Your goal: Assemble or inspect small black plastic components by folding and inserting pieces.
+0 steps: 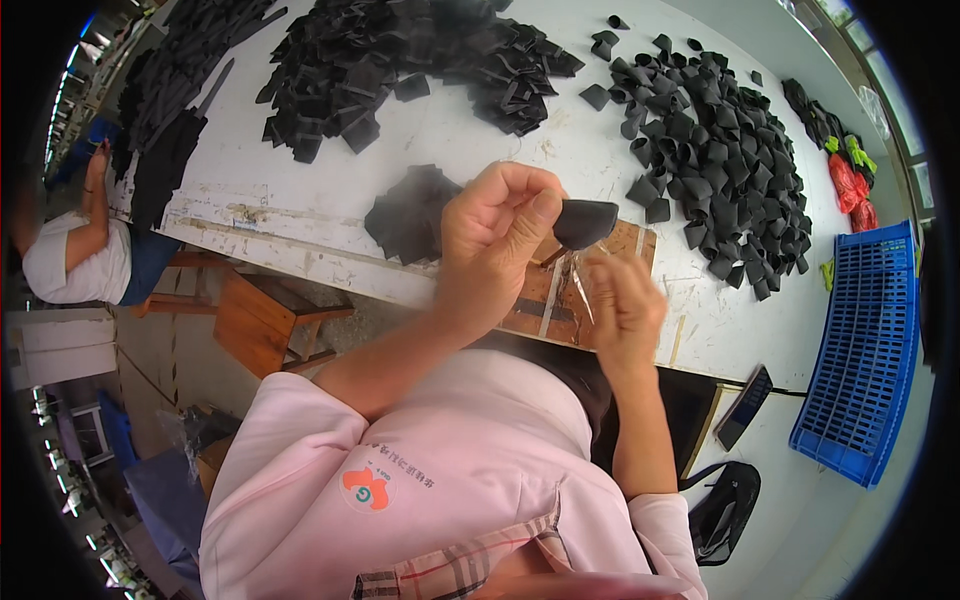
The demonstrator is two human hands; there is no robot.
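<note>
Near, lower middle of the frame: pink sleeves came in from the bottom edge. Left hand, frame centre, was clenched around a black folded fabric piece, thumb and fingers pinching its left end; the piece stuck out to the right, lifted clear of the table. Right hand, just below and right of it, was blurred. It gripped small scissors with thin blades pointing up toward the piece's lower edge; I couldn't tell whether the tips touched the fabric.

Judgement on doing the step well: the pinch should sit close to the cut so the edge stays taut, blades should take only the loose edge or thread, and the left thumb should stay out of the blade path. The blur read as fast work, so a slip was the main risk.

Under the hands: a brown wooden board on the white table. Left of the hands, a small black stack. Further out: a large heap of folded black pieces at upper right, another black pile at top centre, long black strips at upper left. Blue plastic crate at right edge, a phone near it. Another person sat at far left by a wooden stool.
</note>
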